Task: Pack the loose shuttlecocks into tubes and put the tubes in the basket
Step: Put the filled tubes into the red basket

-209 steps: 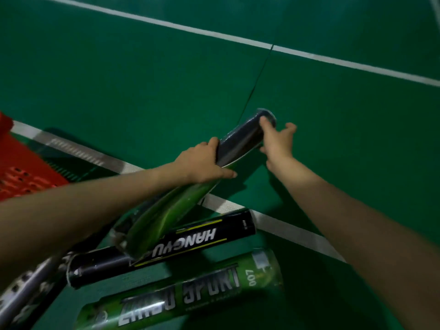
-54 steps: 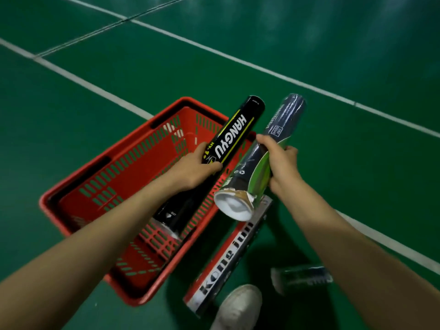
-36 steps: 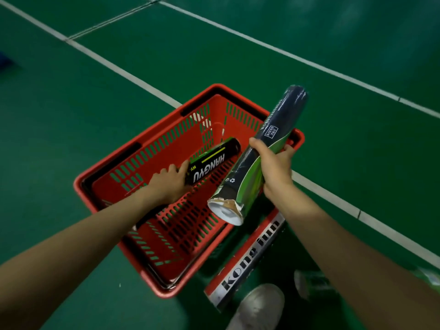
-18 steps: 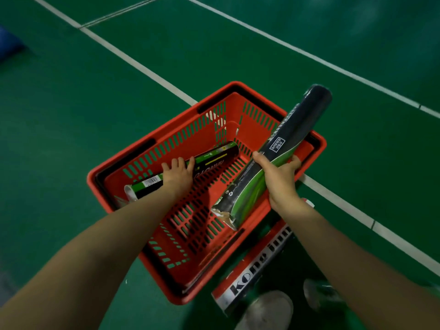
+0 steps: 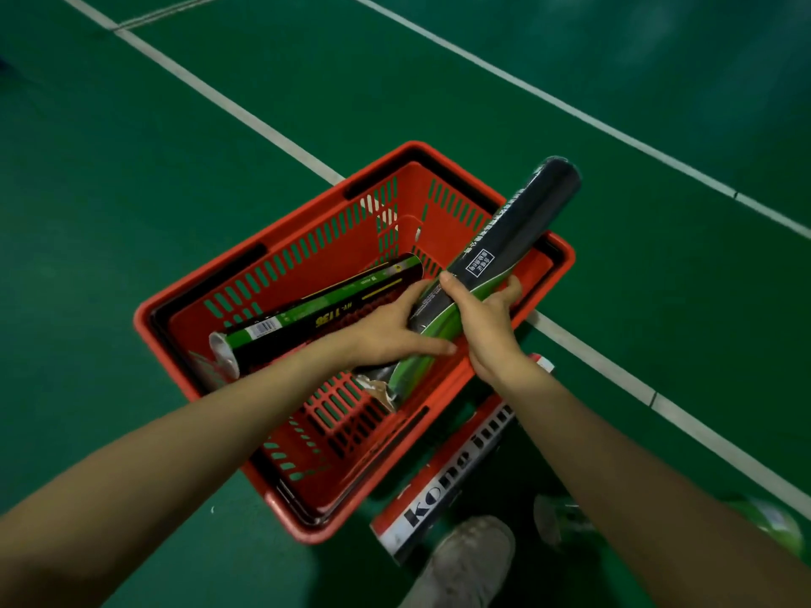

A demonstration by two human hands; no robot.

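Observation:
A red plastic basket (image 5: 303, 528) stands on the green court floor. Inside it a black and green shuttlecock tube (image 5: 324, 309) lies along the far-left wall. A second tube, dark with a green stripe (image 5: 526, 217), slants over the basket's right rim, its torn lower end down inside. My right hand (image 5: 487, 318) grips this tube at its middle. My left hand (image 5: 395, 331) holds the same tube just below, thumb across its front and fingers along its left side. I see no loose shuttlecocks.
A red, white and black tube (image 5: 443, 489) lies on the floor against the basket's near-right side. Another green tube (image 5: 566, 520) lies at the lower right, partly behind my right arm. My pale shoe (image 5: 465, 559) is at the bottom edge. White court lines cross the floor.
My left hand let go of the black tube, now lying in the basket, and moved right onto the dark green tube. My right hand lowered that tube further into the basket.

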